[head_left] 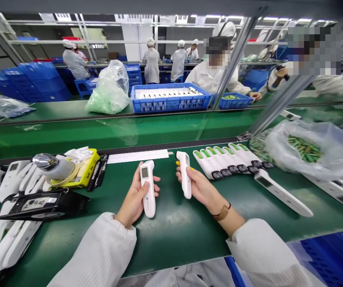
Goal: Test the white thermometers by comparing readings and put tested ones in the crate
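Observation:
Near the middle of the green bench, my left hand (pixel 135 199) is closed around a white handheld thermometer (pixel 149 195), its small grey screen facing up. To its right, my right hand (pixel 200 184) grips a second white thermometer (pixel 184 175), turned partly sideways, with the thumb on its face. Beyond my right hand lies a row of white thermometers (pixel 219 157) with green parts showing at their far ends and black near ends. One more thermometer (pixel 282 193) lies slantwise to the right of my right wrist.
Left are piled white thermometers (pixel 22 235), a black tool or case (pixel 44 203), a pump bottle (pixel 53 167), a yellow tray (pixel 90 171) and black markers (pixel 101 173). A plastic bag (pixel 324 143) of green pieces stands right. Behind the partition, co-workers sit by a blue crate (pixel 171 104).

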`<state>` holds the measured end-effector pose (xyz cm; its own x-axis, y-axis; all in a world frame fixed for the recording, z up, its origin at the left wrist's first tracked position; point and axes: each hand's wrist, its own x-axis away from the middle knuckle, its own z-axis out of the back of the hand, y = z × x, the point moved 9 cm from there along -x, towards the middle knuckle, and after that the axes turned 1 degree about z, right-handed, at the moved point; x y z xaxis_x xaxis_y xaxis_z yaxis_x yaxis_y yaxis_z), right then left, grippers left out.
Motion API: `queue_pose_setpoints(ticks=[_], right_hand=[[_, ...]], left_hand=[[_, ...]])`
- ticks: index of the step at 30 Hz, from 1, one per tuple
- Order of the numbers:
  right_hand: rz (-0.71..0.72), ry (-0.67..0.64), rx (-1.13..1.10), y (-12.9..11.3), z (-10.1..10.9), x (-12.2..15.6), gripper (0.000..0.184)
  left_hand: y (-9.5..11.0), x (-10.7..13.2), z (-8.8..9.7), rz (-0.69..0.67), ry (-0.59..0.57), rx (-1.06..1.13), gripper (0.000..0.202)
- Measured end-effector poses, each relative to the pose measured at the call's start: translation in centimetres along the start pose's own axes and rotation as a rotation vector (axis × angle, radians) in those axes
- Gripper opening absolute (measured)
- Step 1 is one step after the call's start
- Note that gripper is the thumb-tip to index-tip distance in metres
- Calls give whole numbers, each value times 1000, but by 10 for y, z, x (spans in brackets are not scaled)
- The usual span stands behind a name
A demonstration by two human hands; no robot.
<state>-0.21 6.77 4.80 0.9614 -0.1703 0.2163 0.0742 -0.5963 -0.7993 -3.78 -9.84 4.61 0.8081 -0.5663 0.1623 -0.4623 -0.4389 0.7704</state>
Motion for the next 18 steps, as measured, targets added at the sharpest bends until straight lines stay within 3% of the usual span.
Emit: queue_pose_setpoints(ticks=[6, 10, 13, 18], right_hand=[[-82, -172, 158, 20, -21, 13, 30], [-91, -131, 244, 23, -19, 16, 32], [-102, -126, 284, 24, -18, 16, 32], [-191, -77, 175, 26, -13, 18, 31]], left_hand=[[-3, 5, -12, -49, -79, -158, 82], [-2, 5, -10, -73, -66, -203, 76], [-3, 5, -9, -54, -40, -187, 82], [-11, 2, -3, 44, 33, -131, 86]])
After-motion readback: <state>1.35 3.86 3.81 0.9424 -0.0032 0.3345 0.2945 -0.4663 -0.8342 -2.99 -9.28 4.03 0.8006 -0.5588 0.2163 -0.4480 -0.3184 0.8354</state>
